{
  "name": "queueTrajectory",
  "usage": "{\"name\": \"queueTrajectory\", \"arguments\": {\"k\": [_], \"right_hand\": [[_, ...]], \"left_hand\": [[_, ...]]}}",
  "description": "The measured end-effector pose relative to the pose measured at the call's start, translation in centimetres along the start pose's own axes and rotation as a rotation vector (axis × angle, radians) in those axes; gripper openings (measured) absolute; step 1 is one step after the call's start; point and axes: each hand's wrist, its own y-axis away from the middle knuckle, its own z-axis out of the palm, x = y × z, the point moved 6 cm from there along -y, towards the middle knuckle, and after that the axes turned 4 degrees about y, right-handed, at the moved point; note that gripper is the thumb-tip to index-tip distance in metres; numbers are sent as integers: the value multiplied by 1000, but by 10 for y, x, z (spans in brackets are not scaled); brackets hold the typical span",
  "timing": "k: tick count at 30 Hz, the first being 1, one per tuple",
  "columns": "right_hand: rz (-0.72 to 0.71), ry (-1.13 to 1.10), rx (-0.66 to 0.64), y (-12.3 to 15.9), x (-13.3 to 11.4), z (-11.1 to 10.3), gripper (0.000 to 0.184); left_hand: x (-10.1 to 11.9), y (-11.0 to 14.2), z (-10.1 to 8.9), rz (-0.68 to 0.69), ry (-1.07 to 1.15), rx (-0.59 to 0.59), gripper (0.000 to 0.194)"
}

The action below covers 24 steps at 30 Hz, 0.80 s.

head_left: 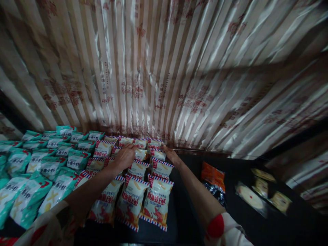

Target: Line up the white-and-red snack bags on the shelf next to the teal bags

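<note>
White snack bags (132, 201) with red lettering and red-blue striped edges stand in close rows, leaning back. My left hand (126, 156) reaches over the front rows, its fingers bent and closed against a snack bag (140, 143) near the back. At the right end of the back rows, my right hand (171, 154) has its fingers together at the edge of another snack bag (154, 143). Dim light and blur obscure the fingertips of both hands. Left of these rows stand many teal and white snack bags (38, 160), partly behind my left forearm.
On the dark table surface (187, 212) to the right lie an orange and dark packet (213, 176), a clear-wrapped round pale item (251, 198) and several small yellowish packets (280, 201). A pleated, shiny printed sheet (164, 68) rises behind the rows.
</note>
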Motion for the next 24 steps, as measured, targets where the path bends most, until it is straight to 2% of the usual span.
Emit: {"name": "queueTrajectory", "arguments": {"k": [3,6,11,18,24], "right_hand": [[4,-109,7,11,3,-4,44],[77,-243,75,20,11,-15,37],[181,-267,200,39,21,-35,38],[245,-94,41,70,11,-22,51],[336,-104,-18,74,16,-9,56]], "left_hand": [[1,2,-1,-9,22,16,40],[4,6,-3,-22,66,34,40],[18,18,-10,-23,99,66,33],[64,64,-14,134,42,113,32],[93,106,-5,197,67,169,28]]}}
